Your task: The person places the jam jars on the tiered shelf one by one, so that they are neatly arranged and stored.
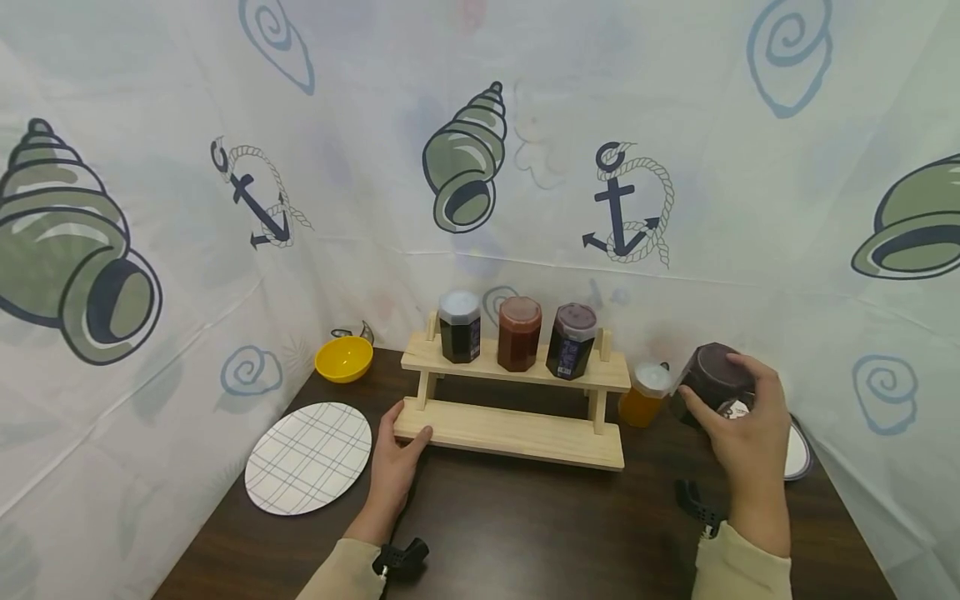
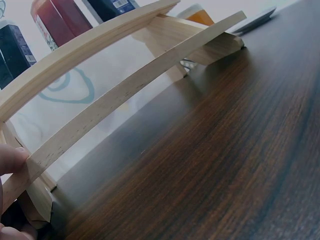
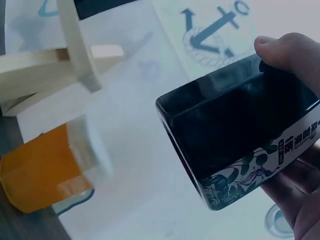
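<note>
My left hand (image 1: 396,454) grips the left end of the lower board of a two-tier wooden shelf (image 1: 510,429), thumb on top. In my right hand (image 1: 753,425) is a dark jar (image 1: 712,377), held up off the table at the right; the right wrist view shows the same jar (image 3: 225,125) with a printed label on its side. On the upper tier stand a dark jar with a whitish lid (image 1: 460,327), a red jar (image 1: 519,333) and a dark purple jar (image 1: 572,342). An orange jar (image 1: 645,396) with a pale lid stands beside the shelf's right end.
A yellow bowl (image 1: 344,359) sits at the back left of the dark wooden table (image 1: 525,533). In front of it lies a white checked plate (image 1: 308,458). Behind my right hand a white plate with a dark rim (image 1: 798,452) partly shows. Printed cloth (image 1: 360,167) surrounds the table.
</note>
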A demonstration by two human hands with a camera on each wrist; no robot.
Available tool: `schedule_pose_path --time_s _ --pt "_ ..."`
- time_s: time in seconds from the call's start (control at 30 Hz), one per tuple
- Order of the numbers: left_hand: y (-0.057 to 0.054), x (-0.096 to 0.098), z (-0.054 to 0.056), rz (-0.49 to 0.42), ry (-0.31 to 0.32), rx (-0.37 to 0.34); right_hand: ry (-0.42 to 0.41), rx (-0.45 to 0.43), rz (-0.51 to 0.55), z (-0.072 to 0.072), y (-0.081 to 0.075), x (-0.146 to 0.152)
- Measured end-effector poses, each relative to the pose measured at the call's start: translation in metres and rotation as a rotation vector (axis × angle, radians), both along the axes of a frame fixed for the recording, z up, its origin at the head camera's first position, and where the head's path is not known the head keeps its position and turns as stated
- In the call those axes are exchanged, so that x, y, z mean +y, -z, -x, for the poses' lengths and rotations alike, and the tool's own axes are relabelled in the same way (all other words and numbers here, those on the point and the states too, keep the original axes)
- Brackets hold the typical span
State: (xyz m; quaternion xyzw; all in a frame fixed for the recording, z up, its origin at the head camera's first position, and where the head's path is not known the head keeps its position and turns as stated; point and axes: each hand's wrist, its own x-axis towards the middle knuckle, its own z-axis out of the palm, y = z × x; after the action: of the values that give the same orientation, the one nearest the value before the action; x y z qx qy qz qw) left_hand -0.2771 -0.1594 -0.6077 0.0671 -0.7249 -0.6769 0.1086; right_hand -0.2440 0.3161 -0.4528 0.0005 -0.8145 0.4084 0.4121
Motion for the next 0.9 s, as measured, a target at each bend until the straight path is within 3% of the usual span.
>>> schedule_pose_path --time_s 0.37,0.67,0.9 --pt "0.001 -0.001 0.0 0.01 -0.001 -0.001 -0.168 0.109 -0.158 -0.008 -0.02 -0.03" --pt "-0.001 0.0 0.0 0.015 0.001 0.0 -0.232 0.061 -0.219 -0.008 -0.023 -0.06" --pt "-0.001 0.0 0.0 -0.003 0.002 0.005 -0.419 0.058 -0.192 -0.004 -0.021 -0.089"
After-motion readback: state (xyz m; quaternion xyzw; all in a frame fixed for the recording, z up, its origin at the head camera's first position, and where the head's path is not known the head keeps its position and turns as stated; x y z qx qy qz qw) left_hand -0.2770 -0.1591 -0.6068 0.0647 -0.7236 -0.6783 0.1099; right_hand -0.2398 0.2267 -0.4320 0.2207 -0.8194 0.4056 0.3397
